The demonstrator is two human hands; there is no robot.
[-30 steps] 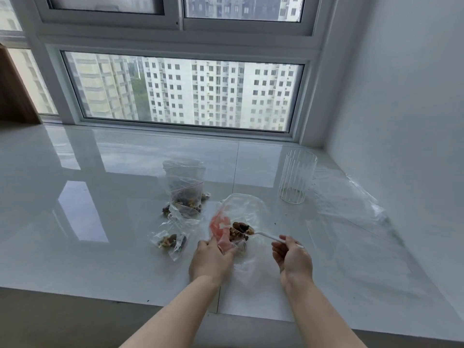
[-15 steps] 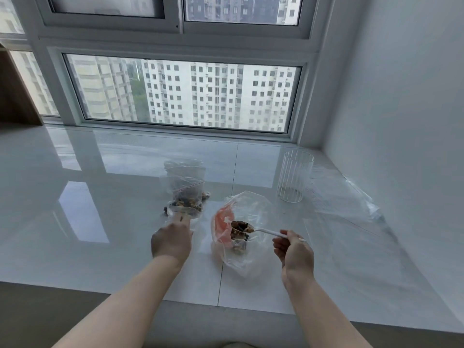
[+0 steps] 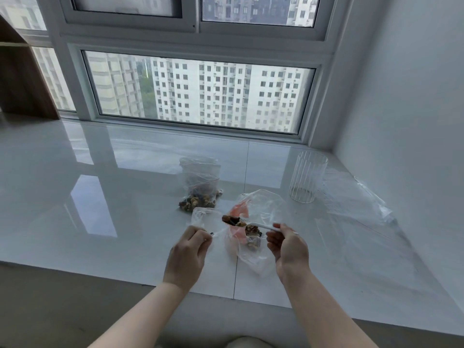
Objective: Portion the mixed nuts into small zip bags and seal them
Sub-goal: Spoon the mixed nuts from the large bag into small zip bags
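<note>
left hand (image 3: 187, 254) pinches a small clear zip bag (image 3: 204, 221) upright while right hand (image 3: 288, 249) grips a white spoon (image 3: 253, 225) heaped with dark, lumpy mixed nuts (image 3: 231, 220) just right of it

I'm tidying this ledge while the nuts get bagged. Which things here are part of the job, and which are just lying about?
In use:
- left hand holding a small zip bag
- right hand holding a white spoon loaded with nuts
- big nut bag
- filled zip bags

Lying about:
- ribbed glass
- clear plastic sheet
</note>
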